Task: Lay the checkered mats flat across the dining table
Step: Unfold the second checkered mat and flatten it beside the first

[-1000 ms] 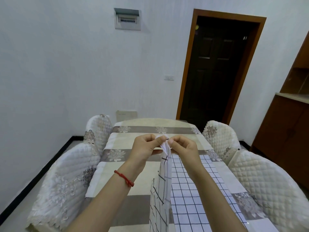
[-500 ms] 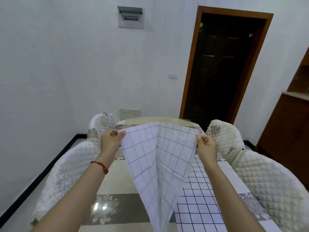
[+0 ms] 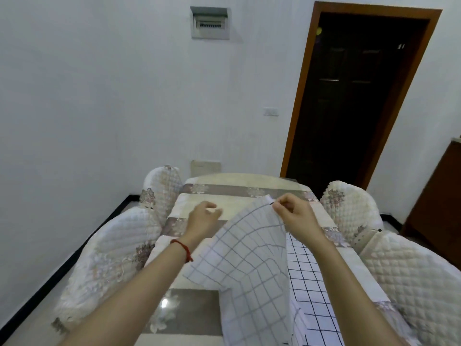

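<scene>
The tabletop (image 3: 239,208) stretches away toward the dark door (image 3: 349,96), dressed in a cream and grey floral cloth, with quilted chairs (image 3: 409,275) lined along both its sides. On the tabletop's right half a checkered mat with bold black lines (image 3: 311,283) lies flat. Above the tabletop's middle a second checkered mat (image 3: 249,265) hangs in the air, paler side facing the camera, bulging and drooping down to the near edge. The right hand (image 3: 294,213) has it by the top corner, thumb and forefinger pinched together on the cloth, other fingers curled. The left hand (image 3: 203,217), over the tabletop's left half and just beside the hanging mat, is loosely open, fingers spread and bent, gripping nothing. A red string bracelet (image 3: 182,248) circles the left wrist.
</scene>
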Available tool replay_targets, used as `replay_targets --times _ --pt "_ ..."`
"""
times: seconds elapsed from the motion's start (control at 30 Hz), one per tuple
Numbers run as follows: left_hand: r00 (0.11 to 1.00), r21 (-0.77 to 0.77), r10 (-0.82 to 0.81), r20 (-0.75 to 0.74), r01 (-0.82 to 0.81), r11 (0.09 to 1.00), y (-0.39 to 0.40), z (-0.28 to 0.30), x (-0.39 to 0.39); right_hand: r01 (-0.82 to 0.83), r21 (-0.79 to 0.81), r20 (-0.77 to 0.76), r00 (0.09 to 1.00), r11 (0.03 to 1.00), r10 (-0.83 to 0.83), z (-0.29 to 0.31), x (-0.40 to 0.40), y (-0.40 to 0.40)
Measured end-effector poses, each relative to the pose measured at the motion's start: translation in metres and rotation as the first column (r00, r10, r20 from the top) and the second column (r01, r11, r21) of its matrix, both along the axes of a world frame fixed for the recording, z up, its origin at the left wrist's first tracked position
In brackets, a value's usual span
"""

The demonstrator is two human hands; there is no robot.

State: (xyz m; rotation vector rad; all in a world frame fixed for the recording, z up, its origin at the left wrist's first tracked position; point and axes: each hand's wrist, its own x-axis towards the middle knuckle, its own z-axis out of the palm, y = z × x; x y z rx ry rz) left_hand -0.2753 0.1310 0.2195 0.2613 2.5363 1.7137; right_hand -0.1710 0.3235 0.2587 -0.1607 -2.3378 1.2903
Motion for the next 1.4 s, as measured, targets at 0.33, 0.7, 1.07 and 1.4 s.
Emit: replay_targets --times 0.33,0.7,1.07,1.4 --pt "0.796 -0.026 -0.562 -0.223 0.572 0.820 0.047 0.021 0.013 -0.270 0.079 0.143 0.956 0.960 0.257 0.008 0.000 0.006" --pt "0.968 0.019 -0.174 -0.180 0.181 0.983 0.057 0.030 -0.046 -0.119 0.361 0.369 0.929 0.925 -0.025 -0.021 -0.020 -0.020" --pt "0.992 0.036 0.007 -0.125 -0.002 0.999 -0.004 0.034 -0.185 0.156 0.436 0.345 0.881 0.886 -0.325 -0.053 -0.153 0.005" --pt "0.991 0.288 0.088 -0.099 -0.057 0.956 -0.008 0.053 -0.289 0.303 0.442 0.112 0.915 0.844 -0.387 -0.010 -0.264 0.007"
